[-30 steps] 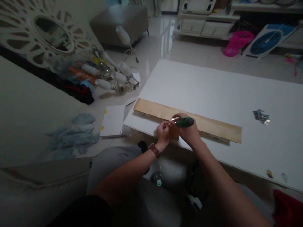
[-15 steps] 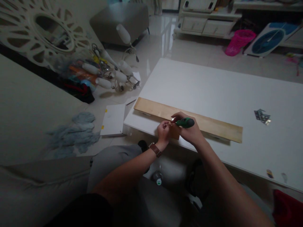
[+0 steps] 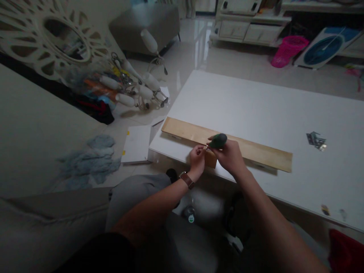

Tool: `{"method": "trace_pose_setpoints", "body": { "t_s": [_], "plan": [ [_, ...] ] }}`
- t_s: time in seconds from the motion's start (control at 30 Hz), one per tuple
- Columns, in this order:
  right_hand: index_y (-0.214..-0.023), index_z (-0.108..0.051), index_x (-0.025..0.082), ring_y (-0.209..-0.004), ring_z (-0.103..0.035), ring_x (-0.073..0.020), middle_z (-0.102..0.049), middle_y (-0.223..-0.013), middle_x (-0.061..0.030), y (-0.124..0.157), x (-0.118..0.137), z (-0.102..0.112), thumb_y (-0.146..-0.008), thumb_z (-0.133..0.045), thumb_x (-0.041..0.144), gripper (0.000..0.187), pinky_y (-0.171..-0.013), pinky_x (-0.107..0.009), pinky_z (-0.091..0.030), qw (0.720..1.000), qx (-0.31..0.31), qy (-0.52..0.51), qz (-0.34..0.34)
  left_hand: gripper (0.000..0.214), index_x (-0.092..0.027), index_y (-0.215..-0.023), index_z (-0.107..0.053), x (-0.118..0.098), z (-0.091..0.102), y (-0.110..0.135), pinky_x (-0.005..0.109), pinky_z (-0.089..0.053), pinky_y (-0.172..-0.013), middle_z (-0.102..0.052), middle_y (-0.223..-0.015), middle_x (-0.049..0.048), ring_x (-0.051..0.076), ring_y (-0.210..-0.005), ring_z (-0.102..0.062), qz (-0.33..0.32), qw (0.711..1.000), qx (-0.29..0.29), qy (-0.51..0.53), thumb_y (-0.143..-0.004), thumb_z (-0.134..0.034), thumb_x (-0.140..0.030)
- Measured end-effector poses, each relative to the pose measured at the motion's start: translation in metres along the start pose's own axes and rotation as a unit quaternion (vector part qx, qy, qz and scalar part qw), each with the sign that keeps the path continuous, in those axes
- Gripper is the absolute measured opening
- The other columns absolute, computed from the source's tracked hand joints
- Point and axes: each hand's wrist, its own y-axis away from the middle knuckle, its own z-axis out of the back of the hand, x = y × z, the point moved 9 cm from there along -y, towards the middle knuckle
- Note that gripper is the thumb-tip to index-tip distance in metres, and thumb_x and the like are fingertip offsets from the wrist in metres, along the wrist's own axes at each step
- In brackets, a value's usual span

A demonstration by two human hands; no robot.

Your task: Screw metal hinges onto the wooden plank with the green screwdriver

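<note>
As hands met mid-frame: right hand (image 3: 231,157) gripped the green screwdriver (image 3: 218,140).
Left hand (image 3: 196,159): fingers pinched shut at its tip.
Best, probably: shaft wanted holding square, pressure steady.

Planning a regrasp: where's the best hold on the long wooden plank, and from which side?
Probably its free right end, pinched across the narrow width, coming from the right. The wooden plank lies flat on the white table; the left hand and the right hand, gripping a green screwdriver, crowd its middle-left.
</note>
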Motion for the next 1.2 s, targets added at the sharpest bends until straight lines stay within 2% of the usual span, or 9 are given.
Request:
{"method": "trace_pose_setpoints", "body": {
  "t_s": [0.2, 0.4, 0.53, 0.7, 0.93, 1.1, 1.2],
  "plan": [
    [-0.075, -0.067, 0.021, -0.075, -0.072, -0.0245, -0.078, -0.082, -0.0078, 0.0, 0.003, 0.001, -0.078, -0.07, 0.014, 0.009, -0.071, -0.034, -0.052, 0.998, -0.028, 0.06, 0.002, 0.012, -0.021, -0.079, -0.066, -0.001, -0.004, 0.001, 0.028, -0.046, -0.071, -0.066, -0.072, 0.0005, 0.019, -0.072, -0.061, 0.006, 0.999, 0.018, 0.029, -0.08, -0.07, -0.033],
    [-0.077, -0.067, 0.022, -0.075, -0.072, -0.0247, -0.077, -0.084, -0.0081, 0.0, 0.006, 0.003, -0.078, -0.068, 0.015, 0.007, -0.071, -0.035, -0.054, 0.998, -0.033, 0.042, 0.022, 0.009, -0.021, -0.079, -0.066, -0.002, -0.004, 0.002, 0.028, -0.046, -0.072, -0.066, -0.073, 0.0004, 0.018, -0.074, -0.061, 0.013, 0.999, 0.019, 0.03, -0.08, -0.068, -0.03],
    [-0.087, -0.072, 0.023, -0.083, -0.074, -0.0262, -0.08, -0.091, -0.0083, 0.001, 0.009, 0.003, -0.082, -0.069, 0.017, 0.009, -0.075, -0.036, -0.056, 0.999, -0.017, 0.021, 0.04, 0.011, -0.021, -0.08, -0.066, 0.0, -0.003, 0.001, 0.028, -0.046, -0.072, -0.066, -0.074, 0.0003, 0.018, -0.074, -0.061, 0.014, 0.999, 0.021, 0.025, -0.081, -0.069, -0.031],
    [-0.08, -0.071, 0.023, -0.071, -0.071, -0.0255, -0.078, -0.08, -0.0071, 0.002, 0.0, 0.004, -0.081, -0.074, 0.021, 0.004, -0.067, -0.035, -0.053, 0.998, -0.038, 0.051, 0.014, 0.012, -0.02, -0.082, -0.067, 0.001, -0.003, -0.001, 0.028, -0.047, -0.074, -0.068, -0.076, 0.0009, 0.018, -0.075, -0.062, 0.004, 1.0, 0.025, 0.016, -0.081, -0.07, -0.032],
    [-0.077, -0.065, 0.023, -0.066, -0.068, -0.0225, -0.072, -0.071, -0.0031, 0.001, 0.007, 0.0, -0.08, -0.072, 0.02, 0.008, -0.062, -0.031, -0.045, 0.994, -0.051, 0.089, 0.023, 0.007, -0.022, -0.079, -0.065, 0.006, -0.003, -0.001, 0.028, -0.047, -0.072, -0.069, -0.077, 0.0006, 0.019, -0.077, -0.064, 0.015, 0.999, 0.025, 0.017, -0.081, -0.067, -0.028],
    [-0.079, -0.065, 0.023, -0.068, -0.068, -0.0208, -0.073, -0.075, -0.0034, 0.002, 0.008, -0.003, -0.082, -0.07, 0.022, 0.006, -0.065, -0.031, -0.05, 0.996, -0.06, 0.062, 0.028, 0.006, -0.022, -0.078, -0.062, 0.01, -0.005, -0.003, 0.027, -0.046, -0.07, -0.067, -0.074, -0.0008, 0.018, -0.073, -0.063, 0.027, 0.999, 0.033, 0.03, -0.081, -0.065, -0.026],
    [-0.077, -0.065, 0.024, -0.069, -0.069, -0.021, -0.074, -0.075, -0.0034, 0.003, 0.013, 0.002, -0.083, -0.07, 0.024, 0.008, -0.066, -0.033, -0.053, 0.995, -0.076, 0.046, 0.034, 0.007, -0.022, -0.08, -0.063, 0.008, -0.005, -0.004, 0.027, -0.046, -0.07, -0.067, -0.075, -0.0007, 0.018, -0.074, -0.062, 0.02, 0.999, 0.039, 0.027, -0.082, -0.066, -0.028]
  ]
}}
